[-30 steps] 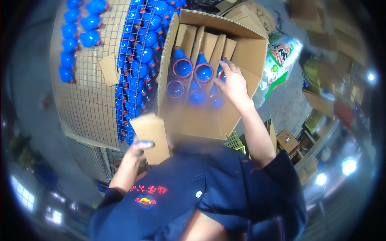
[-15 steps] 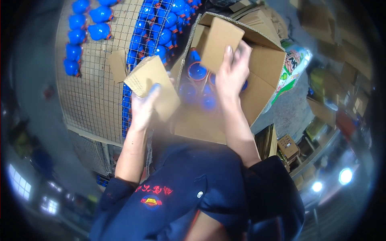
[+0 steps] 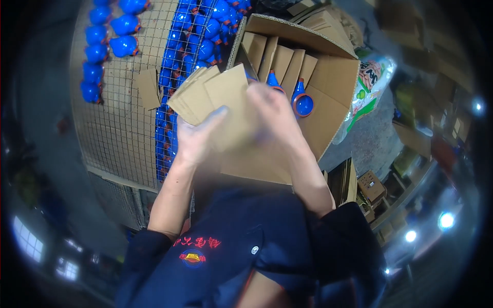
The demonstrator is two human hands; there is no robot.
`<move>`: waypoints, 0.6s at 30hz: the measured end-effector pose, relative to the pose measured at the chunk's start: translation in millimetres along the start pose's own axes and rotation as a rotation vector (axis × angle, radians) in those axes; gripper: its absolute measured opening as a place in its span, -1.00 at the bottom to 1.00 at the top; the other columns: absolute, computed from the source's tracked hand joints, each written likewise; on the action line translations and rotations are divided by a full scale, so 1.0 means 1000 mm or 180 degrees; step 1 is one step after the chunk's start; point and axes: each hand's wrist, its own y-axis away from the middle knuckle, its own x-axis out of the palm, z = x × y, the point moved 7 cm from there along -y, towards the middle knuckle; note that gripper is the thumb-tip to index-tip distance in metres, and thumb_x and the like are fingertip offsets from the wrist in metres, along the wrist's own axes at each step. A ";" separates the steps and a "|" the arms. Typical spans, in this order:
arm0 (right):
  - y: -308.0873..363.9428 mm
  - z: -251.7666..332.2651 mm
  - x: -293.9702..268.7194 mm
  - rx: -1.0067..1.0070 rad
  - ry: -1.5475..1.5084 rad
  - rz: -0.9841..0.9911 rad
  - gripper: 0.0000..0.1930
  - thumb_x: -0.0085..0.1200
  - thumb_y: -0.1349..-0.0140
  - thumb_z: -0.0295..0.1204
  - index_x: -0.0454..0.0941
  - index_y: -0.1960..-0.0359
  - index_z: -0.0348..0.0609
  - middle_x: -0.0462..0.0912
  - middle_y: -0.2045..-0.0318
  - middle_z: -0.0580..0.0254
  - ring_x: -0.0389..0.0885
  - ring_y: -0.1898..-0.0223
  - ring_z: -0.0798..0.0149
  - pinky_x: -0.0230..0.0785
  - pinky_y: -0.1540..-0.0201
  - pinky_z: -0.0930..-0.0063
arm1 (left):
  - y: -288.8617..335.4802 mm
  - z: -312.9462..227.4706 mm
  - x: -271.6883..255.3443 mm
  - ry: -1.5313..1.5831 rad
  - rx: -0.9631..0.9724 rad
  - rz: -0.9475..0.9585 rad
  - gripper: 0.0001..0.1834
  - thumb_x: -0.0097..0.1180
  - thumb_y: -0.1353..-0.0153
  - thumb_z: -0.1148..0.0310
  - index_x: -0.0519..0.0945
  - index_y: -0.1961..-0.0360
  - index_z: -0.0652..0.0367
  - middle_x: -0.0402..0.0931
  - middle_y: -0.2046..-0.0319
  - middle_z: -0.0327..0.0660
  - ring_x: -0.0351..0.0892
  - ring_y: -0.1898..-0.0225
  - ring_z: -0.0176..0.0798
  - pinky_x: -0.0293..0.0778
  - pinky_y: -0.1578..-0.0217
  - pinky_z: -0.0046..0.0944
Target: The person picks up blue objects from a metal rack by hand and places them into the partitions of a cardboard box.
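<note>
My left hand (image 3: 197, 138) grips a fanned stack of brown cardboard sheets (image 3: 208, 92) from below. My right hand (image 3: 275, 110), blurred by motion, lies on the right side of the same stack and holds it. Just behind the hands stands an open brown carton (image 3: 331, 97). Inside it are upright cardboard dividers (image 3: 280, 59) and blue bottles with orange collars (image 3: 302, 102). Both forearms rise from my dark blue shirt at the lower edge.
A wire-mesh cage (image 3: 115, 128) lined with cardboard stands at the left, with several blue bottles (image 3: 205, 49) in it and a loose cardboard piece (image 3: 149, 88) on the mesh. A printed plastic bag (image 3: 370, 87) and stacked small boxes (image 3: 370, 187) lie to the right.
My right hand has come out of the carton with a cardboard sheet and joined it to the stack. My left hand has lifted the stack up in front of the carton.
</note>
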 end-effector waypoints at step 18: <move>0.010 0.011 -0.025 -0.0172 0.0640 -0.0002 -0.65 0.06 -0.36 -0.30 0.52 -0.02 -0.34 0.64 0.11 0.14 0.55 0.02 0.37 0.37 -0.05 0.45 | 0.005 0.020 0.014 0.0211 -0.0467 0.0046 -0.42 0.22 -0.17 0.51 0.35 -0.23 0.27 0.49 -0.07 -0.14 0.52 -0.04 -0.25 0.46 -0.07 -0.22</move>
